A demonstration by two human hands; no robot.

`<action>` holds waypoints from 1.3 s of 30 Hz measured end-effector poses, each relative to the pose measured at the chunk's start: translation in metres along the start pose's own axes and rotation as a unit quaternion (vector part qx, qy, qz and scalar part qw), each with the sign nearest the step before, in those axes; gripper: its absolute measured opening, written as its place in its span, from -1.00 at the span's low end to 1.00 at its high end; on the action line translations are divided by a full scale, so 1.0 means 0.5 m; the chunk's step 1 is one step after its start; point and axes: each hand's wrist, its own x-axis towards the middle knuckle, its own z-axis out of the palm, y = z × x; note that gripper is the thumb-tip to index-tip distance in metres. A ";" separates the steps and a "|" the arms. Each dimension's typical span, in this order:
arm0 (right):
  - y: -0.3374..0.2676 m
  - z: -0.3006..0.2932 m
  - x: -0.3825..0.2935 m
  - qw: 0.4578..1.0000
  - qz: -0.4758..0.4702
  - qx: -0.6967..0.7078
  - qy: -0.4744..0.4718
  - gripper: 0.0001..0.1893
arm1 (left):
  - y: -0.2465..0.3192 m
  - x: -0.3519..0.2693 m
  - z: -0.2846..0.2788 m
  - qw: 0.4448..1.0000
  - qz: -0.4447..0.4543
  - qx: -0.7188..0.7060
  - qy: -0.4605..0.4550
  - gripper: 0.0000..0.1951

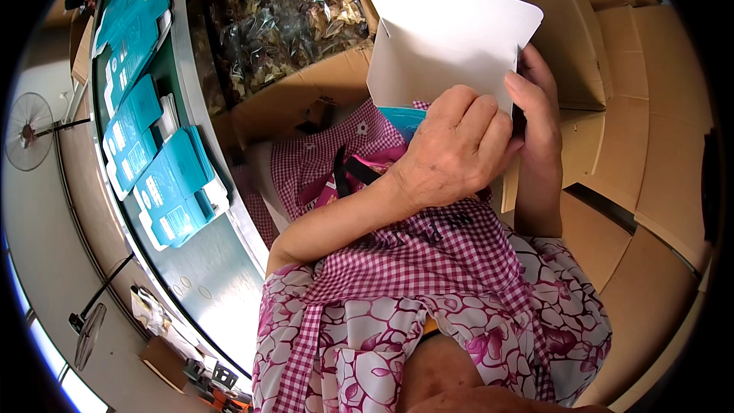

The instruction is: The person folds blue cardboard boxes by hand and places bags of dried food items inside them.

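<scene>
A partly folded paperboard carton (pixel 441 40), white inside and teal outside, stands tilted in front of my chest with its wide flap raised. My right hand (pixel 536 94) holds its right side, thumb at the edge and fingers behind. Curled over the carton's near lower edge is my left hand (pixel 459 143), its fingertips hidden. Stacks of flat teal cartons (pixel 175 183) lie overlapping along a green-topped conveyor or table (pixel 200 267) on the left. Beyond my left forearm, an open cardboard box (pixel 304 83) holds clear plastic bags of dried, pale brown pieces (pixel 287 23).
Large brown cardboard boxes and panels (pixel 671 166) close in on the right, near my right elbow. A metal rail (pixel 192 69) edges the green surface. Wall fans (pixel 28 132) stand beyond it at the far left. A checked apron (pixel 395 264) covers my front.
</scene>
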 end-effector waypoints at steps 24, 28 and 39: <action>0.081 -0.105 0.018 0.997 0.003 -0.072 -0.026 -0.52 | -0.111 -0.062 -0.060 0.990 -0.090 -0.081 -0.078 -0.57; 0.082 -0.108 0.025 0.997 0.000 -0.073 -0.024 -0.57 | -0.097 -0.060 -0.034 0.957 -0.196 -0.193 0.092 -0.35; 0.109 -0.130 0.072 0.981 -0.032 0.070 -0.177 -0.73 | -0.144 -0.018 -0.059 0.972 -0.045 -0.177 -0.147 -0.56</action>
